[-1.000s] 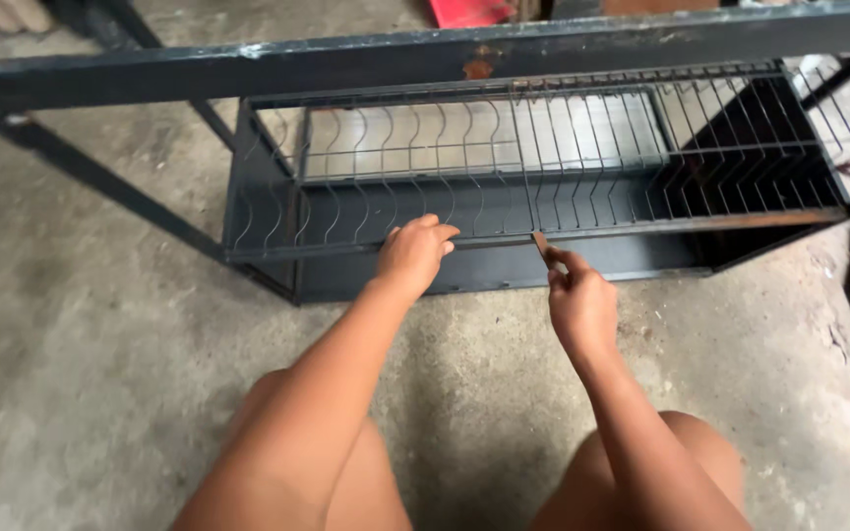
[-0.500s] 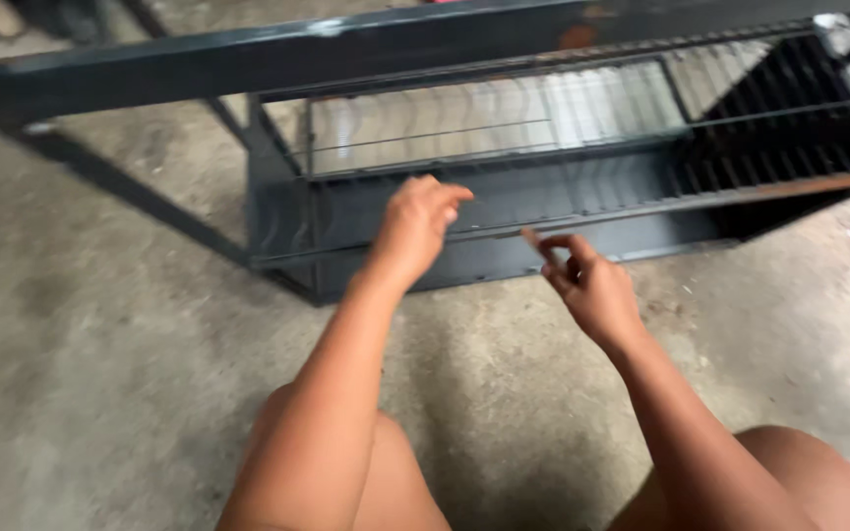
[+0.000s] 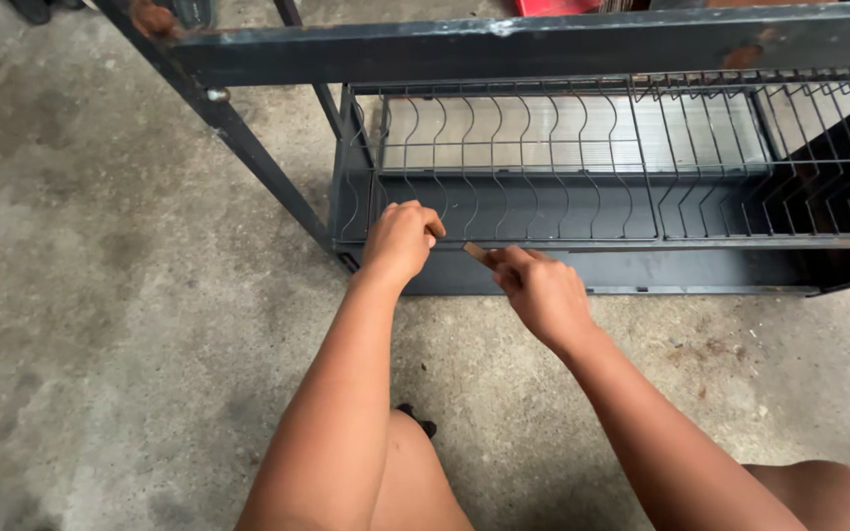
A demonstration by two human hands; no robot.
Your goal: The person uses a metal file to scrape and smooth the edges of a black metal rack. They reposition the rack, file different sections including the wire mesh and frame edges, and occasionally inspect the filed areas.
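1. Lying bare at the left is the stained concrete floor (image 3: 100, 324), crossed by a dark slanted metal leg (image 3: 248, 157) of the frame.
2. Next, the left hand (image 3: 400, 241) is curled closed on the front rail of the dark wire dish rack (image 3: 582, 187), near its left end.
3. Just right of it, the right hand (image 3: 538, 290) pinches a small brown stick-like tool (image 3: 476, 252), its tip touching the same rail.
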